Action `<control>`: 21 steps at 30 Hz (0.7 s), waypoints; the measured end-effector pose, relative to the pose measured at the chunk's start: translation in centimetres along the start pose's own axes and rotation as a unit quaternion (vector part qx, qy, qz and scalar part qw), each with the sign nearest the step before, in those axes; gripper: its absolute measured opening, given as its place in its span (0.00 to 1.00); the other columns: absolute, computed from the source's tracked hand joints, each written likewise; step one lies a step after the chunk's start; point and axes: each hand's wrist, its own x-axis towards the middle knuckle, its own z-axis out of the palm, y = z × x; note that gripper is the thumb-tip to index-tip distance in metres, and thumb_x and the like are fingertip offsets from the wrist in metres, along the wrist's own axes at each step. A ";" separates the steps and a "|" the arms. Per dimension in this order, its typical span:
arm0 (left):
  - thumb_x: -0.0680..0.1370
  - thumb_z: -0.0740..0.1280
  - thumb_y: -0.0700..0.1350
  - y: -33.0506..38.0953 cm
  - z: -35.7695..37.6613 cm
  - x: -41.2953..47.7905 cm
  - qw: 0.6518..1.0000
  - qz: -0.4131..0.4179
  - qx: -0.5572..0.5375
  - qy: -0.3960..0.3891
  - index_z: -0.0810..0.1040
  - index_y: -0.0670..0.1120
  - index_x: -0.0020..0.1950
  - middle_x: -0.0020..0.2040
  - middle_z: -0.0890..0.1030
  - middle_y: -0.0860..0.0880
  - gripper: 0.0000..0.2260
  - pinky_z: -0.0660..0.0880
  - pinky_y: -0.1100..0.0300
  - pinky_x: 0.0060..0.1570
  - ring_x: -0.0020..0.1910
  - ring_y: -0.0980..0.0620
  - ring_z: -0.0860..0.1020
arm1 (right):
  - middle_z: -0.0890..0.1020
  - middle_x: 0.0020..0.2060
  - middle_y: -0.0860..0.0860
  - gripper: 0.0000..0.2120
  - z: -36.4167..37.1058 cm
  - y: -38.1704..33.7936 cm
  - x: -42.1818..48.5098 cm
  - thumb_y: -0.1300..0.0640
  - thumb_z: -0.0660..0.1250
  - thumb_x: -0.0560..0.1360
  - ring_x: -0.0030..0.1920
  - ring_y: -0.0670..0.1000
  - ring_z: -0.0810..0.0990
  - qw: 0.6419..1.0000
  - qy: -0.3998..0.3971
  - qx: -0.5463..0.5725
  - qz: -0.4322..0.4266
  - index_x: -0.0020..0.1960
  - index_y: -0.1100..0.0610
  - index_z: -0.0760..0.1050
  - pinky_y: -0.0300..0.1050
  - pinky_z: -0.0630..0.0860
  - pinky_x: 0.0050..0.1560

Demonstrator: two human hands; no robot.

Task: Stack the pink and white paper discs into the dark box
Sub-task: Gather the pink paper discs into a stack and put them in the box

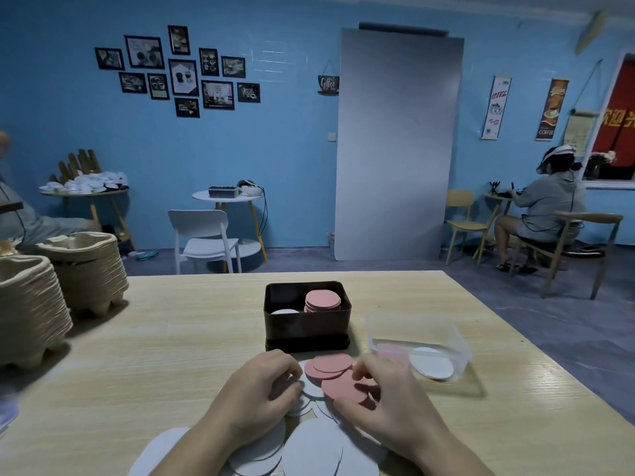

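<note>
Several round pink discs (343, 386) pinched by right fingers (364, 367) | left fingers (288, 369) on white discs (311, 388), grip unclear

A dark box (307, 324), rectangular and round-cornered, is set upright with its top open. Inside it, a neat pink stack (323, 300) is seen at 3 o'clock, nearly reaching the rim, and a white disc (284, 311) lies low at 9 o'clock. Loose pink discs (331, 364) are fanned, overlapping, at the box's 6 o'clock. White discs (316, 448) are spread farther out along 6 o'clock.
</note>
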 end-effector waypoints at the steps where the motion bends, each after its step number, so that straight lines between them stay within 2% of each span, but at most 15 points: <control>1: 0.77 0.66 0.56 0.0 0.0 0.0 1.000 -0.001 0.000 0.000 0.76 0.58 0.48 0.45 0.77 0.60 0.04 0.76 0.55 0.47 0.47 0.59 0.76 | 0.78 0.47 0.41 0.18 -0.1 0.1 -0.1 0.35 0.72 0.66 0.54 0.44 0.76 1.000 -0.002 0.004 -0.017 0.46 0.44 0.71 0.43 0.80 0.49; 6: 0.78 0.65 0.56 0.2 -0.1 0.2 1.000 -0.002 0.010 -0.009 0.76 0.57 0.50 0.46 0.77 0.60 0.05 0.76 0.56 0.48 0.49 0.60 0.76 | 0.79 0.49 0.38 0.16 -0.7 -0.2 -0.3 0.38 0.74 0.67 0.54 0.45 0.77 0.997 0.009 0.006 -0.074 0.47 0.41 0.71 0.45 0.79 0.48; 10: 0.80 0.63 0.58 0.4 0.0 0.5 0.999 0.002 0.035 -0.026 0.75 0.59 0.55 0.50 0.75 0.62 0.07 0.74 0.60 0.50 0.51 0.62 0.74 | 0.79 0.50 0.41 0.16 -0.5 -0.1 -0.2 0.41 0.74 0.67 0.54 0.45 0.77 0.998 0.008 0.031 -0.063 0.47 0.44 0.71 0.43 0.81 0.46; 13: 0.79 0.61 0.62 0.6 -0.1 1.1 0.997 -0.006 0.059 -0.057 0.74 0.60 0.62 0.58 0.74 0.65 0.14 0.73 0.62 0.55 0.57 0.64 0.72 | 0.77 0.49 0.42 0.17 0.0 0.2 0.1 0.40 0.75 0.68 0.54 0.45 0.77 0.998 -0.005 0.034 -0.051 0.47 0.45 0.71 0.38 0.80 0.49; 15: 0.78 0.61 0.65 0.7 0.0 1.7 0.993 -0.016 0.076 -0.083 0.72 0.60 0.66 0.61 0.74 0.64 0.19 0.72 0.60 0.58 0.59 0.62 0.72 | 0.77 0.48 0.41 0.18 0.2 0.4 0.2 0.39 0.75 0.69 0.52 0.45 0.77 0.998 -0.004 0.024 -0.049 0.48 0.46 0.71 0.38 0.79 0.49; 18: 0.75 0.62 0.69 1.3 0.3 2.7 0.989 -0.031 0.101 -0.102 0.69 0.60 0.67 0.56 0.74 0.63 0.23 0.71 0.58 0.58 0.57 0.58 0.72 | 0.77 0.48 0.40 0.18 0.2 0.5 0.3 0.38 0.74 0.68 0.49 0.44 0.77 0.999 -0.007 0.012 -0.044 0.48 0.46 0.72 0.36 0.77 0.46; 21: 0.72 0.65 0.68 1.6 0.7 3.2 0.989 -0.060 0.089 -0.102 0.70 0.60 0.65 0.52 0.75 0.62 0.25 0.71 0.56 0.59 0.56 0.57 0.71 | 0.78 0.50 0.43 0.16 0.1 0.5 0.4 0.42 0.75 0.69 0.49 0.44 0.78 0.999 -0.008 0.029 -0.029 0.48 0.46 0.72 0.32 0.76 0.45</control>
